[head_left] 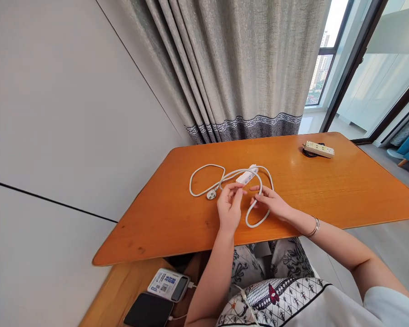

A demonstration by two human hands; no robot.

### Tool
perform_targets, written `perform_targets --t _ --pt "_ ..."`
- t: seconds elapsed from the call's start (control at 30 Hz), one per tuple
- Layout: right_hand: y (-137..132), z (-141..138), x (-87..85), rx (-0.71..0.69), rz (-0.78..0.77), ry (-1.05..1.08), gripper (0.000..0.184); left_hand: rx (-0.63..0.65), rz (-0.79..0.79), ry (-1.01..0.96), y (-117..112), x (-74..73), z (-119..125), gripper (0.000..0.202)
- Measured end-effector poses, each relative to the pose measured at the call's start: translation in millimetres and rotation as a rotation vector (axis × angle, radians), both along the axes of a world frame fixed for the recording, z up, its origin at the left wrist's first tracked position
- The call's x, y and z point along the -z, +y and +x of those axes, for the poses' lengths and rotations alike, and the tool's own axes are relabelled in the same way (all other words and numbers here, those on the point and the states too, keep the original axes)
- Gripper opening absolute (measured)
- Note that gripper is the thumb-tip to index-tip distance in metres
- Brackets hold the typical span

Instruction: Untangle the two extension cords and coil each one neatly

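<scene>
A white power strip (247,176) lies slantwise on the wooden table (177,218), its sockets facing up. Its white cord (207,165) spreads in loose loops, and the round-faced plug (211,194) rests to the left. My right hand (271,202) has a loop of the cord between thumb and fingers, with the lower bend hanging toward the table's near edge. Beside the strip's near end, my left hand (229,206) is closed, thumb and fingers bent together. Whatever is between those fingertips, if anything, is too small or hidden to make out.
Another power strip (318,149), cream with a black cord, lies at the back right of the table. Below the left edge, a phone (149,310) and a power bank (168,284) sit on a wooden surface. A curtain (245,68) hangs behind the table.
</scene>
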State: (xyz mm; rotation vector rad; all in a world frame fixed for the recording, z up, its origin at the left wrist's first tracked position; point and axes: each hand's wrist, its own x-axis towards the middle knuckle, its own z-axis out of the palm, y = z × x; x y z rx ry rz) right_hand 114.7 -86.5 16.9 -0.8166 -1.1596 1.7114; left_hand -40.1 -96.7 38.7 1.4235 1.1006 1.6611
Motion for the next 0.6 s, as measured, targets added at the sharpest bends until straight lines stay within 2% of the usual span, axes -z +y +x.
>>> perform_targets --t 0.13,0.23,0.33,0.47,0.6 --pt "-10.3 16.5 -3.2 0.005 -0.022 -0.037 0.049 -0.024 -0.039 0.093 -28.1 38.0 -7.7 0.017" --pt "-18.3 27.7 -5.5 -0.015 0.006 -0.082 0.044 0.029 -0.055 0.193 -33.1 52.6 -21.7 0.017" --pt "-25.3 41.1 -10.8 -0.041 0.085 -0.165 0.039 0.066 -0.049 0.3 -26.0 49.0 -39.6 0.016" --pt "-34.4 66.5 -22.2 -0.03 0.197 -0.316 0.034 0.086 -0.01 0.396 -10.7 32.4 -58.0 0.015" --pt "-42.1 98.6 -34.4 -0.004 0.208 -0.525 0.033 0.062 0.015 0.418 6.2 24.1 -65.4 0.016"
